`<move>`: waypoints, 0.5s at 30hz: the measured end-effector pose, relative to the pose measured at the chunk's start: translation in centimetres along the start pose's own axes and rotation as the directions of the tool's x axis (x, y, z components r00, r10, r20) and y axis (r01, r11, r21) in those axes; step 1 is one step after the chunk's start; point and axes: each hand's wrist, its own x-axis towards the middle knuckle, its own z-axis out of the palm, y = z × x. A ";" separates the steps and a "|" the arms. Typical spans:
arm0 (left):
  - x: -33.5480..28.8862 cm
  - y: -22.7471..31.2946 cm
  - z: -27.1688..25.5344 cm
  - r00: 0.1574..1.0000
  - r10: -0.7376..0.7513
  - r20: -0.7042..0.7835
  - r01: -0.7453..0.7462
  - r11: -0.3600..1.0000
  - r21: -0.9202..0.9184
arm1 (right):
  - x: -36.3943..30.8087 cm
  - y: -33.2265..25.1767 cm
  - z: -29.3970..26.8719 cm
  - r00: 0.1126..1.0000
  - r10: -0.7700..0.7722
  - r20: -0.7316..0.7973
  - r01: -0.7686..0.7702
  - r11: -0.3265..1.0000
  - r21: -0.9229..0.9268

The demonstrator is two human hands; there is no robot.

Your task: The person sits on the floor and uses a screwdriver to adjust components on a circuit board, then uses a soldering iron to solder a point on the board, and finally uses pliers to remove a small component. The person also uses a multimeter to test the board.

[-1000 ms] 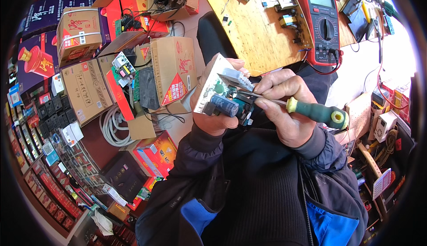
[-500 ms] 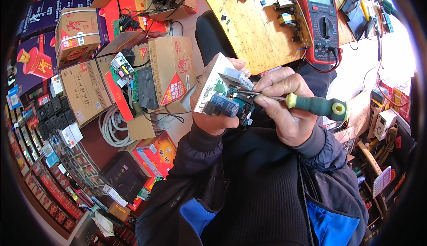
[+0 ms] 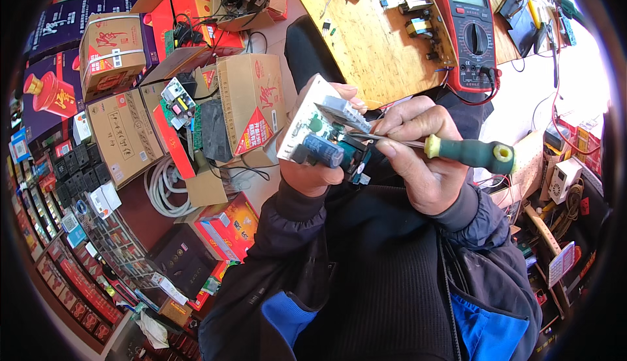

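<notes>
My left hand (image 3: pixel 308 177) is closed around a circuit board (image 3: pixel 300 126), held up in front of my chest. On the board sit a large blue capacitor (image 3: pixel 323 150), a silver finned heat sink (image 3: pixel 346 111) and a dark green part. My right hand (image 3: pixel 428 158) pinches the metal shaft of a screwdriver (image 3: pixel 471 154) with a green and yellow handle. The shaft points left, and its tip reaches in among the parts beside the heat sink; the exact contact point is too small to make out.
Ahead is a wooden table (image 3: pixel 366 54) bearing a red multimeter (image 3: pixel 467 28), a brown circuit board (image 3: pixel 439 24) and small loose components. On the left stand cardboard boxes (image 3: pixel 251 86), one with another circuit board (image 3: pixel 177 105), and a coiled grey cable (image 3: pixel 160 188). Cluttered shelves (image 3: pixel 555 250) line the right.
The circuit board in my left hand has shifted slightly left and tilted. The screwdriver in my right hand has moved slightly right, its tip still among the parts.
</notes>
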 end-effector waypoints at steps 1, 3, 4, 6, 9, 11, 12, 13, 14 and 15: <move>0.0 0.2 0.2 1.000 -0.028 -0.014 0.027 0.999 -0.024 | -0.1 0.0 0.1 1.000 0.011 -0.016 -0.010 1.000 0.011; 0.2 0.6 0.5 0.999 -0.035 -0.025 0.034 0.999 -0.016 | -0.2 0.0 0.2 1.000 0.004 -0.026 -0.004 1.000 0.010; 0.2 0.7 0.6 0.998 -0.044 -0.036 0.043 0.999 -0.011 | -0.2 0.0 0.1 1.000 -0.013 -0.020 0.013 1.000 -0.003; 0.2 0.6 0.8 0.999 -0.040 -0.030 0.039 0.999 -0.030 | -0.2 0.0 0.1 0.999 -0.034 -0.007 0.034 0.999 -0.025; 0.2 0.4 0.7 1.000 -0.027 -0.015 0.027 0.999 -0.041 | -0.1 0.0 0.0 0.999 -0.043 0.006 0.043 0.998 -0.049; 0.2 0.2 0.5 1.000 -0.013 0.002 0.013 0.999 -0.034 | 0.0 -0.1 0.0 0.999 -0.042 0.009 0.043 0.998 -0.055; 0.2 0.1 0.4 1.000 -0.005 0.013 0.005 1.000 -0.026 | 0.0 -0.1 0.0 0.999 -0.040 0.015 0.041 0.997 -0.068; 0.2 0.1 0.3 1.000 0.003 0.025 -0.002 1.000 -0.018 | 0.0 -0.2 -0.1 0.999 -0.038 0.021 0.039 0.996 -0.081; 0.2 0.0 0.2 1.000 0.005 0.025 -0.005 1.000 -0.018 | 0.1 -0.3 -0.1 0.999 -0.038 0.027 0.040 0.994 -0.098; 0.2 -0.1 0.1 1.000 0.007 0.026 -0.007 1.000 -0.017 | 0.1 -0.3 -0.1 0.999 -0.036 0.027 0.039 0.994 -0.098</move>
